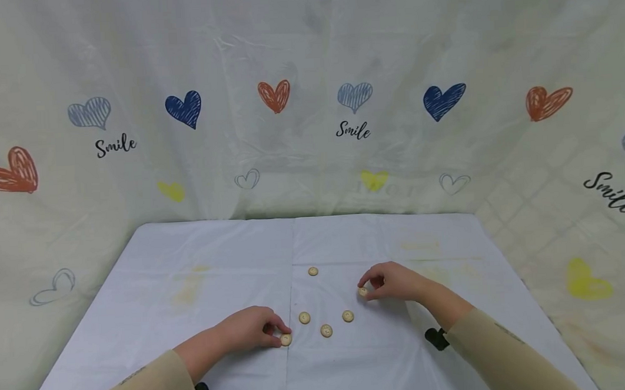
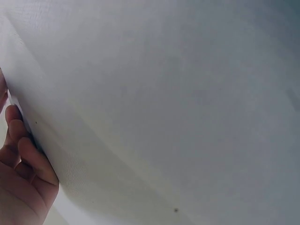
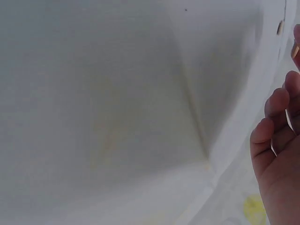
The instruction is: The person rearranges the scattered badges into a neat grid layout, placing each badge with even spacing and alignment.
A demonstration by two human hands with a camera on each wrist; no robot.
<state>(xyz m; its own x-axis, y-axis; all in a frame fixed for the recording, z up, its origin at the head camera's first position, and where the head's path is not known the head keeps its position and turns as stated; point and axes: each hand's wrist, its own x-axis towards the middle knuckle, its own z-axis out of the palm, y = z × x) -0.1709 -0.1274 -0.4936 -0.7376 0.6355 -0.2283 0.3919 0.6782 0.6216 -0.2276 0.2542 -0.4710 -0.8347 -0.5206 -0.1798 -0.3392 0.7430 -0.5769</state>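
My left hand (image 1: 249, 329) pinches a small round wooden disc (image 1: 286, 340) at the tablecloth, thumb on the near side and index finger beyond. Farther back and to the right, my right hand (image 1: 396, 282) holds a similar disc (image 1: 363, 291) between thumb and fingertips. Several more pale discs with ringed faces lie between the hands: one disc (image 1: 305, 318) is just right of the left hand. The marks on their faces are too small to read. In the left wrist view, curled fingers (image 2: 33, 159) show at the left edge; the right wrist view has fingers (image 3: 274, 101) at its right edge.
A white cloth (image 1: 230, 246) with faint yellow stains and creases covers the table. Behind and around it hangs a pale curtain (image 1: 305, 54) printed with hearts and "Smile". A black wrist device (image 1: 437, 338) protrudes under each sleeve.
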